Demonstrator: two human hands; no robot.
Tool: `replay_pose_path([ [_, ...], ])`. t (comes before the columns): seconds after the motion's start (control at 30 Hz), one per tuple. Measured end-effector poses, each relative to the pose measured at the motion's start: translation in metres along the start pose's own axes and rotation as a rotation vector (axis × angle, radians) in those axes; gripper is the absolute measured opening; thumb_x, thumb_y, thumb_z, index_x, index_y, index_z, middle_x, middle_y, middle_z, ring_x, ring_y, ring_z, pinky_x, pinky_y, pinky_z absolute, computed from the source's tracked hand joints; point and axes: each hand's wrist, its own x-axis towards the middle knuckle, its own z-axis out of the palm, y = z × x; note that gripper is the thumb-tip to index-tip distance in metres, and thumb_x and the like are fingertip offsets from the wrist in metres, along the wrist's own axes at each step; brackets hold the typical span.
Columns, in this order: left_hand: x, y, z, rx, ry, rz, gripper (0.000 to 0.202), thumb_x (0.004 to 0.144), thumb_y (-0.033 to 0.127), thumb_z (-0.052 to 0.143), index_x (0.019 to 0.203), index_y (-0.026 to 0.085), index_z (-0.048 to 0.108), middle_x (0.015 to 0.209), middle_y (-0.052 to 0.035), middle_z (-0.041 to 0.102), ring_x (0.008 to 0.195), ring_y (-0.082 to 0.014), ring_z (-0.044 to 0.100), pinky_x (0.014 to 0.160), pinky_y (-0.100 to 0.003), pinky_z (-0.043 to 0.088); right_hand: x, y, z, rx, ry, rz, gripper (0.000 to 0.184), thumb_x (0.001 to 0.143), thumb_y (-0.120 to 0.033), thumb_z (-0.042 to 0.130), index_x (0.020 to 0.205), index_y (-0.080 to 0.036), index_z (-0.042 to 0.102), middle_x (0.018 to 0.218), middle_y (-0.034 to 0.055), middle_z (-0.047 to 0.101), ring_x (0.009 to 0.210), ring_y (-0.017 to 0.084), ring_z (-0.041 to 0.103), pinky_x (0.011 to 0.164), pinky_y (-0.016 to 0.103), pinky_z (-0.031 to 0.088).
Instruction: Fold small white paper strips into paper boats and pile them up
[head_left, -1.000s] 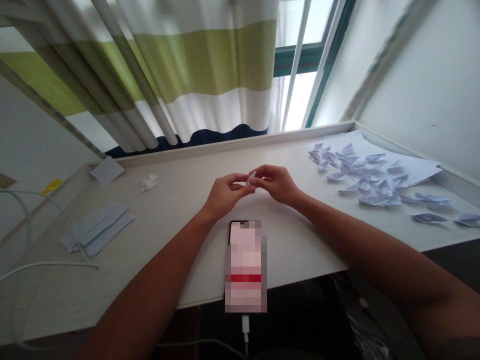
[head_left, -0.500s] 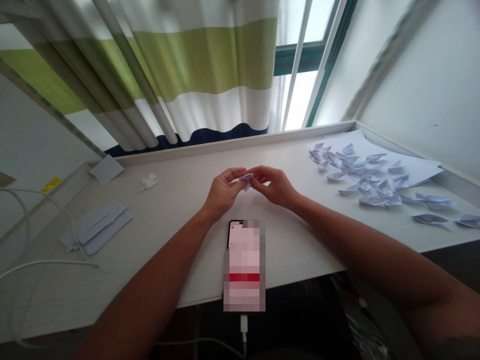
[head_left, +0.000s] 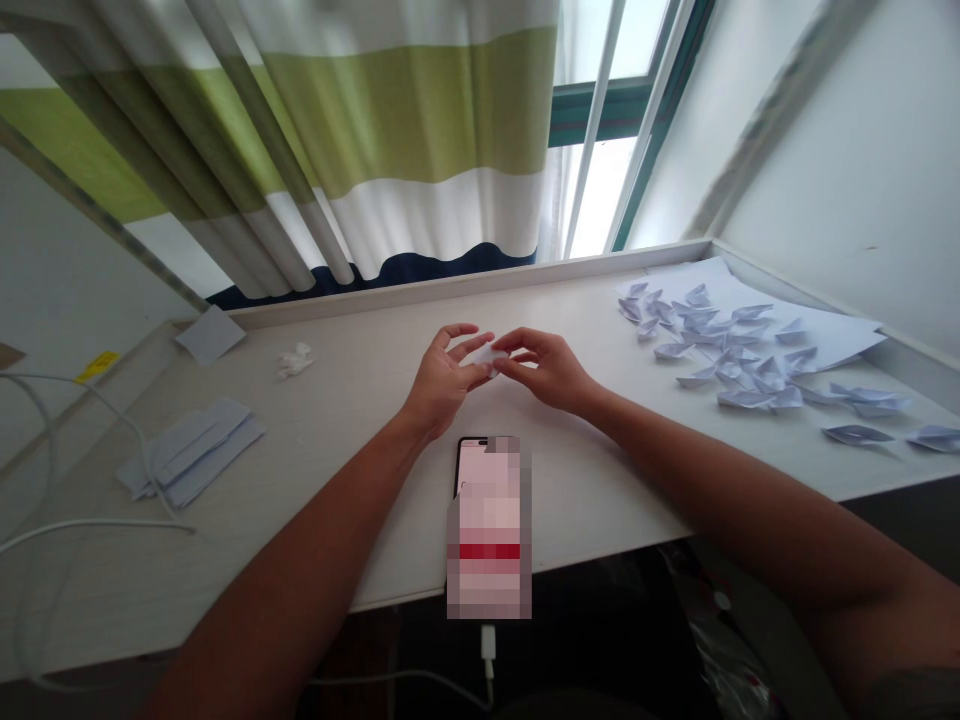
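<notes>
Between my two hands, above the middle of the white desk [head_left: 360, 400], is a small folded white paper [head_left: 489, 357]. My left hand [head_left: 444, 375] grips its left side with the thumb and lower fingers, while the index finger is lifted away. From the right, my right hand [head_left: 546, 368] pinches the paper between thumb and fingertips. The fingers partly hide the paper, so its exact shape is unclear. Many folded paper boats [head_left: 761, 400] lie at the right, some of them resting on white paper sheets [head_left: 840, 335].
A phone [head_left: 489, 530] with a blurred screen is near the front edge, a white cable plug [head_left: 488, 640] below it. Folded paper strips [head_left: 202, 455], a square paper [head_left: 211, 335], crumpled tissue [head_left: 293, 361] and a looping cable [head_left: 142, 440] are at the left. A curtain [head_left: 420, 120] hangs behind.
The left fingers have spread, with the index finger lifted off the paper. The folded paper has turned and shows a flatter face. My right hand keeps its pinch, shifted slightly.
</notes>
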Motion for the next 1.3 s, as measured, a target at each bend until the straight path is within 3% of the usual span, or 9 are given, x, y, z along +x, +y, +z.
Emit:
replay_pose_path([
  [0.13,0.000,-0.005,0.000,0.143,-0.038,0.086,0.055,0.076,0.007,0.084,0.119,0.028,0.058,0.135,-0.0083,0.074,0.099,-0.0193,0.080,0.104,-0.046,0.062,0.002,0.007,0.001,0.141,-0.047,0.121,0.036,0.087,-0.054,0.086,0.099,-0.021,0.081,0.096,0.0062,0.081,0.088,0.021,0.074,0.087,0.041,0.061],
  [0.27,0.002,-0.010,-0.002,0.196,-0.016,0.135,0.055,0.078,0.012,0.088,0.122,0.027,0.058,0.139,-0.0085,0.070,0.107,-0.0205,0.078,0.106,-0.045,0.060,0.002,0.003,-0.001,0.186,-0.039,0.138,0.033,0.086,-0.054,0.087,0.090,-0.021,0.083,0.090,0.0051,0.081,0.084,0.019,0.072,0.088,0.040,0.059],
  [0.4,0.004,-0.014,-0.005,0.217,-0.038,0.071,0.044,0.078,0.036,0.096,0.108,0.018,0.069,0.113,-0.0100,0.078,0.096,-0.0223,0.079,0.099,-0.045,0.064,0.003,-0.001,0.000,0.252,0.015,0.159,0.035,0.082,-0.056,0.090,0.089,-0.023,0.084,0.089,0.0038,0.081,0.085,0.019,0.071,0.087,0.038,0.057],
  [0.57,0.002,-0.010,-0.005,0.269,-0.109,0.005,0.055,0.068,0.058,0.100,0.093,0.013,0.081,0.088,-0.0114,0.083,0.081,-0.0224,0.079,0.088,-0.043,0.066,0.003,0.003,0.001,0.268,-0.036,0.205,0.041,0.079,-0.059,0.091,0.084,-0.020,0.082,0.082,0.0028,0.077,0.075,0.016,0.065,0.076,0.035,0.054],
  [0.7,-0.001,-0.003,-0.004,0.285,-0.166,-0.015,0.052,0.065,0.057,0.102,0.082,0.013,0.080,0.083,-0.0113,0.083,0.075,-0.0221,0.079,0.080,-0.040,0.067,0.002,0.000,0.000,0.255,-0.065,0.153,0.042,0.083,-0.059,0.089,0.081,-0.019,0.079,0.074,0.0014,0.072,0.070,0.015,0.062,0.070,0.033,0.052],
  [0.83,-0.003,0.002,-0.004,0.283,-0.227,-0.054,0.047,0.076,0.056,0.096,0.092,0.014,0.082,0.089,-0.0118,0.083,0.081,-0.0250,0.082,0.075,-0.038,0.066,0.002,-0.005,-0.002,0.269,-0.071,0.117,0.037,0.086,-0.053,0.088,0.077,-0.019,0.077,0.073,0.0016,0.072,0.070,0.015,0.063,0.068,0.032,0.053],
  [1.0,0.000,-0.002,-0.007,0.346,-0.235,0.041,0.046,0.083,0.057,0.090,0.096,0.014,0.082,0.093,-0.0114,0.083,0.086,-0.0246,0.082,0.076,-0.036,0.066,0.003,-0.003,-0.002,0.318,-0.069,0.182,0.028,0.084,-0.045,0.087,0.077,-0.020,0.076,0.079,0.0020,0.075,0.074,0.015,0.067,0.074,0.032,0.057],
  [1.3,-0.001,0.001,-0.005,0.305,-0.260,-0.002,0.036,0.077,0.042,0.097,0.094,0.014,0.083,0.083,-0.0085,0.082,0.077,-0.0202,0.079,0.079,-0.036,0.065,0.002,-0.002,-0.003,0.205,-0.059,0.103,0.042,0.091,-0.056,0.082,0.075,-0.019,0.071,0.072,0.0003,0.069,0.069,0.015,0.061,0.068,0.031,0.052],
])
